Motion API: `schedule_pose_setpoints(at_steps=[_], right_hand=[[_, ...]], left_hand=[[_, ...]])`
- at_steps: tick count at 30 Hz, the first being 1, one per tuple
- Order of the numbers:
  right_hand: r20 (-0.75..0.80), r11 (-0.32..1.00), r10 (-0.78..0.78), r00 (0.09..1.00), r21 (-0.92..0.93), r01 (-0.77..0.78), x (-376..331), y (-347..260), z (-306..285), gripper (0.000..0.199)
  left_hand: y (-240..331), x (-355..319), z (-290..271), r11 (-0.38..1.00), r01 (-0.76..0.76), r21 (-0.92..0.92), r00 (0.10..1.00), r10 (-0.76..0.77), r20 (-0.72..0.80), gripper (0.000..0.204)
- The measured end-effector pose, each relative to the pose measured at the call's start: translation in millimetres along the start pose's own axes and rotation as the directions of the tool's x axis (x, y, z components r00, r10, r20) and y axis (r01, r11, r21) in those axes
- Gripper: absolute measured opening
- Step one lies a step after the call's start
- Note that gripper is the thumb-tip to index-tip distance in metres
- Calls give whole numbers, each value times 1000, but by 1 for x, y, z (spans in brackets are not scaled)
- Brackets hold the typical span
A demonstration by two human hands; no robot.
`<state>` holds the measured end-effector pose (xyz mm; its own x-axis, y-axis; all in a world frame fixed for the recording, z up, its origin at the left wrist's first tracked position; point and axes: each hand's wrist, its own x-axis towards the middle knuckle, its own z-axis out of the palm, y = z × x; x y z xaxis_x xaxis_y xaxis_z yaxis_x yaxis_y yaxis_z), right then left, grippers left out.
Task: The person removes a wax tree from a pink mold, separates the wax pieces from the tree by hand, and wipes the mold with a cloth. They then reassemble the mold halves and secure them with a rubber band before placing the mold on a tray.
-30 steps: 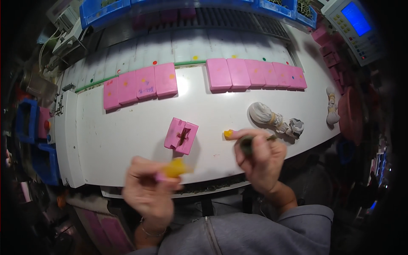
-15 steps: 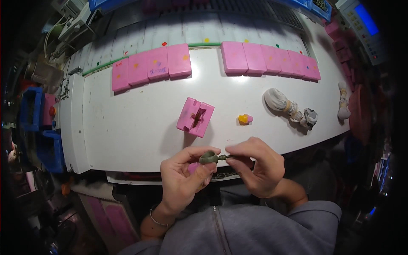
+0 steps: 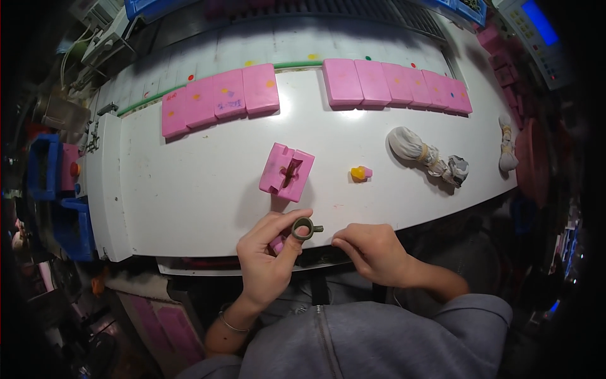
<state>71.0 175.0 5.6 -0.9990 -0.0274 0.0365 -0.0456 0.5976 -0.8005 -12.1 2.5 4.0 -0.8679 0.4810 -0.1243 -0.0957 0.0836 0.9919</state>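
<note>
Near the table's front edge, my left hand point(image 3: 266, 258) pinches a dark green ring point(image 3: 303, 229) between thumb and fingers. The ring's round opening faces up, and a short stub sticks out of it to the right. A pink piece point(image 3: 276, 244) sits in the same hand, partly covered by the fingers. My right hand point(image 3: 374, 252) is closed in a pinch just right of the stub, apart from it; whatever it may hold is hidden. Beyond my hands stands a pink mould block point(image 3: 287, 172) with a dark cavity. A small yellow and pink piece point(image 3: 361, 173) lies to its right.
Two rows of pink blocks point(image 3: 261, 88) line the back of the white table point(image 3: 189, 208). A white cloth bundle point(image 3: 424, 155) tied with bands lies at the right, with a smaller bundle point(image 3: 507, 144) farther right. Blue bins point(image 3: 45, 167) stand at the left.
My right hand has drawn slightly down, away from the ring's stub, which it touched before. My left hand has turned the ring so its opening shows more, and moved it slightly left.
</note>
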Motion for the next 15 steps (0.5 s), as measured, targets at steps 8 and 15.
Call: schedule_pose_setpoints(at_steps=[8, 15], right_hand=[[-75, 934, 83, 994, 354, -51, 21, -18, -24, 28], [-214, 973, 25, 976, 229, 26, 110, -30, -98, 11]], left_hand=[[2, 3, 14, 974, 108, -202, 992, -93, 83, 26], [3, -2, 11, 977, 176, -121, 980, -162, 114, 25]])
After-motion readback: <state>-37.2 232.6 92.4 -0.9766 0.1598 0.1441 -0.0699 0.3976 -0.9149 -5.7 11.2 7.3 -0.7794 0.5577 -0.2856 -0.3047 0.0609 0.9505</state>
